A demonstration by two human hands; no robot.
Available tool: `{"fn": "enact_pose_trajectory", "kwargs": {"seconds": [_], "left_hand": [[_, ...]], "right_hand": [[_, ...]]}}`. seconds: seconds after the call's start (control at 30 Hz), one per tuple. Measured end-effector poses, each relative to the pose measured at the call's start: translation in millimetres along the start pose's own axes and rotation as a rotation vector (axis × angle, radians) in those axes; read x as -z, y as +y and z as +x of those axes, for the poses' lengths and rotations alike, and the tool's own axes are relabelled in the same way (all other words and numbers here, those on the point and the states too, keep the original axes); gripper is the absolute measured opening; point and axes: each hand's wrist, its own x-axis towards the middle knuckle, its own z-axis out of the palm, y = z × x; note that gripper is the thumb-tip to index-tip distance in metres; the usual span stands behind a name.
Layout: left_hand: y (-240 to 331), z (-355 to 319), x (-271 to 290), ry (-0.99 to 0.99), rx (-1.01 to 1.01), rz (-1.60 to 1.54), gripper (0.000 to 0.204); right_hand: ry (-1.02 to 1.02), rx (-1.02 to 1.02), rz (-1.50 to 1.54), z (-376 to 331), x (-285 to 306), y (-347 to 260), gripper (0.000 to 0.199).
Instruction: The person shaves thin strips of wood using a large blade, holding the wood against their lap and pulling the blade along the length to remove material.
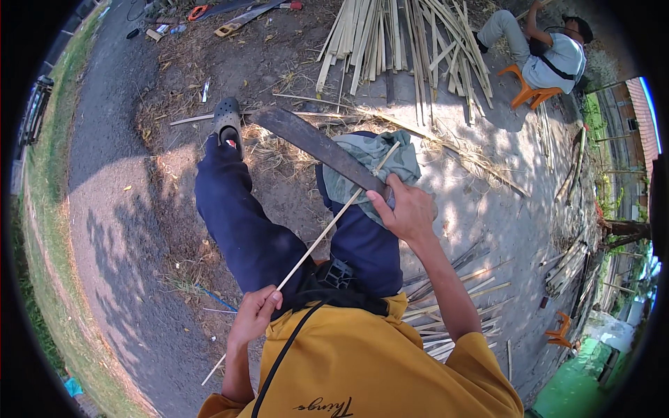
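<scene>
My right hand (406,209) is closed round the handle end of a machete (317,148), whose broad dark blade points up and to the left. A thin pale bamboo strip (322,237) runs slantwise across my lap and passes under the blade close to that hand. Lower left, my left hand (256,313) grips the same strip, with its tail end sticking out below the wrist. A green patterned cloth (397,155) covers my right knee beneath the blade and the strip's upper end. The machete's handle is mostly hidden by my fingers.
A big pile of split bamboo strips (376,42) lies ahead, and more strips (453,306) lie by my right side. Handsaws (244,19) rest at the far left. Another person (550,56) sits on an orange stool (531,89) at far right.
</scene>
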Motion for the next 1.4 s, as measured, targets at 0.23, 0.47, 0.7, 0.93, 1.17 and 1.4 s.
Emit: {"fn": "enact_pose_trajectory", "kwargs": {"seconds": [0.23,0.47,0.7,0.93,1.17,1.4], "left_hand": [[-19.3,-34.8,16.3,0.005,0.009,0.029,0.033],[-31.0,-36.4,32.1,-0.016,0.056,0.102,0.032],[-47.6,-104.0,99.9,-0.019,0.163,0.040,0.034],[14.9,-88.1,116.7,0.341,0.082,0.026,0.037],[102.4,7.1,87.8,0.498,-0.200,0.492,0.026],[142.4,63.8,47.9,0.476,-0.440,0.540,0.012]], "right_hand": [[0.026,-0.043,0.046,3.3,1.7,8.0,0.053],[0.055,-0.038,0.097,0.5,0.2,8.9,0.052],[0.100,-0.114,0.228,-3.8,-3.3,19.5,0.049],[0.281,-0.293,0.991,-32.3,1.0,27.2,0.051],[0.451,-0.696,0.410,-57.6,-68.3,146.2,0.059],[0.165,-1.043,0.105,-158.0,-196.0,203.2,0.082]]}}
